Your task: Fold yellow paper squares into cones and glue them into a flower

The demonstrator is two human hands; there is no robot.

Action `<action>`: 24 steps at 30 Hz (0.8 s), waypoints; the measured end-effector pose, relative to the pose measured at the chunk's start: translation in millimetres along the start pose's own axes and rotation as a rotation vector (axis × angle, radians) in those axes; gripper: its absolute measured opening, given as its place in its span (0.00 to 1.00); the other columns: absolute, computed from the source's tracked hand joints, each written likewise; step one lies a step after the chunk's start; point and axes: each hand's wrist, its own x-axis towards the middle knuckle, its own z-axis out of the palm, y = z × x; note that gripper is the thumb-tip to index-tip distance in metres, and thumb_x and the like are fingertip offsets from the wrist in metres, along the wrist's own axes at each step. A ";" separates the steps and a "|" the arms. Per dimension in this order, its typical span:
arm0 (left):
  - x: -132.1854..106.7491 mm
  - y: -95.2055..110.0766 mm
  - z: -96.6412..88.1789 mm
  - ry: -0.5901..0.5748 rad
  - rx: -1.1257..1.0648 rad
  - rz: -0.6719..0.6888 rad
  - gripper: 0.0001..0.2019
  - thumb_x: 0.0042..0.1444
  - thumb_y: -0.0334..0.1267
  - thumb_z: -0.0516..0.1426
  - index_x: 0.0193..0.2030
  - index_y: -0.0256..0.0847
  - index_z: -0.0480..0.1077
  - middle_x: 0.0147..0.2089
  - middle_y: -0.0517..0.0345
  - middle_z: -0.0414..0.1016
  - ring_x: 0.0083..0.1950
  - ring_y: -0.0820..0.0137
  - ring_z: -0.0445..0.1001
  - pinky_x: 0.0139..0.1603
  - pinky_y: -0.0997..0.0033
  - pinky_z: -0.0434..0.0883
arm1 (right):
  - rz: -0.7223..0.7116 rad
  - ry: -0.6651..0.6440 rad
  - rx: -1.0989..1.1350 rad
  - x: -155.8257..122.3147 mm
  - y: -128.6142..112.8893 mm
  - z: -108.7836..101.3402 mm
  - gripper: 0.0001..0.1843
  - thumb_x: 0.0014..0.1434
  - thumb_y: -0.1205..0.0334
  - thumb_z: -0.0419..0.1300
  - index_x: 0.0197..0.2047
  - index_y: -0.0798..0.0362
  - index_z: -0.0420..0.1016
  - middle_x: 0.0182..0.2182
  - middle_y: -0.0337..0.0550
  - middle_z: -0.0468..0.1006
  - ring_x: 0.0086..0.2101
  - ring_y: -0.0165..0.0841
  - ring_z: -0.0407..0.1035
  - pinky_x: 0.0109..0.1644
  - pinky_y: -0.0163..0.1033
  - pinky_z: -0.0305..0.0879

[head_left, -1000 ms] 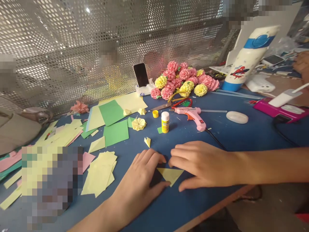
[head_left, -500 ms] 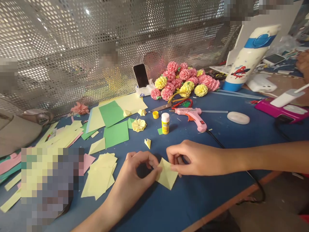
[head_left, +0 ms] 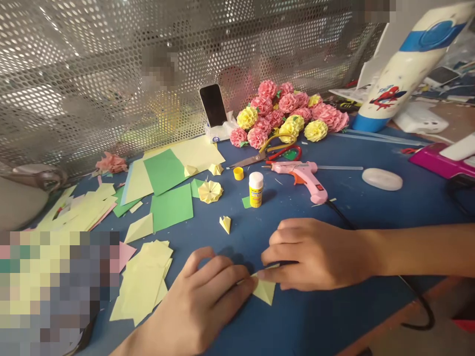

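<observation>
Both of my hands meet over a small folded yellow paper piece [head_left: 264, 289] near the front of the blue table [head_left: 297, 316]. My left hand [head_left: 208, 296] pinches its left side with curled fingers. My right hand [head_left: 315, 252] presses its upper right edge, fingers closed on it. Only a triangular corner of the paper shows below the fingers. A tiny folded yellow petal [head_left: 225, 223] lies just beyond the hands.
A stack of yellow paper squares [head_left: 143, 282] lies to the left, with green sheets [head_left: 170, 207] behind. A glue bottle [head_left: 256, 189], its yellow cap [head_left: 238, 173], a pink glue gun [head_left: 302, 174], scissors [head_left: 260, 158], a phone [head_left: 213, 105] and a paper flower bunch [head_left: 285, 116] stand further back.
The yellow paper, lifted half a second ago, is now folded smaller and held low at the table. Both hands have closed in on it. The view has shifted slightly.
</observation>
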 end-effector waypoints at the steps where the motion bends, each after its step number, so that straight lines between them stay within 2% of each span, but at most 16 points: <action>1: -1.5 -0.2 0.2 0.006 0.054 0.033 0.14 0.71 0.30 0.48 0.52 0.37 0.74 0.46 0.54 0.79 0.45 0.68 0.74 0.54 0.62 0.59 | 0.011 -0.005 -0.008 -1.0 -1.0 -0.6 0.12 0.70 0.61 0.55 0.52 0.52 0.75 0.40 0.39 0.78 0.38 0.33 0.65 0.41 0.42 0.57; 3: -4.1 0.4 0.3 0.018 0.108 0.057 0.12 0.69 0.31 0.52 0.52 0.35 0.74 0.46 0.54 0.79 0.45 0.67 0.74 0.54 0.62 0.60 | 0.040 -0.007 -0.028 -3.0 -3.5 -3.0 0.13 0.70 0.59 0.55 0.52 0.54 0.75 0.36 0.39 0.77 0.36 0.33 0.64 0.40 0.42 0.56; 6: -6.6 1.8 -0.6 0.043 0.097 0.022 0.11 0.68 0.37 0.56 0.49 0.34 0.76 0.43 0.55 0.80 0.43 0.68 0.74 0.53 0.62 0.61 | 0.078 -0.019 -0.043 -6.9 -8.0 -9.0 0.11 0.69 0.61 0.55 0.47 0.56 0.76 0.33 0.39 0.75 0.34 0.33 0.62 0.38 0.41 0.55; 11: -4.4 1.2 -3.1 0.126 0.060 -0.019 0.14 0.69 0.42 0.53 0.41 0.37 0.77 0.39 0.57 0.80 0.39 0.68 0.73 0.49 0.62 0.62 | 0.108 -0.073 -0.028 -7.2 -11.5 -17.4 0.09 0.68 0.63 0.55 0.41 0.56 0.76 0.31 0.40 0.73 0.33 0.33 0.61 0.37 0.42 0.52; 16: 1.9 3.7 -6.6 0.148 0.028 -0.093 0.12 0.69 0.40 0.53 0.44 0.38 0.76 0.37 0.55 0.78 0.36 0.68 0.71 0.48 0.63 0.63 | 0.078 -0.076 -0.121 8.5 -4.1 -11.8 0.17 0.68 0.52 0.56 0.31 0.54 0.69 0.28 0.39 0.69 0.31 0.34 0.58 0.33 0.41 0.48; 20: 1.0 8.6 -7.2 0.167 0.030 -0.087 0.11 0.69 0.36 0.53 0.48 0.36 0.75 0.31 0.58 0.75 0.31 0.70 0.68 0.46 0.63 0.64 | 0.110 -0.095 -0.098 19.5 0.4 -4.0 0.14 0.69 0.63 0.52 0.30 0.53 0.67 0.28 0.38 0.69 0.30 0.32 0.57 0.32 0.40 0.47; 24: 0.8 12.1 -1.5 0.135 0.091 -0.050 0.12 0.69 0.39 0.53 0.49 0.38 0.76 0.36 0.56 0.78 0.35 0.68 0.73 0.47 0.62 0.64 | 0.216 -0.022 0.018 21.2 0.0 2.8 0.13 0.68 0.64 0.52 0.30 0.54 0.67 0.27 0.38 0.69 0.29 0.31 0.57 0.33 0.39 0.49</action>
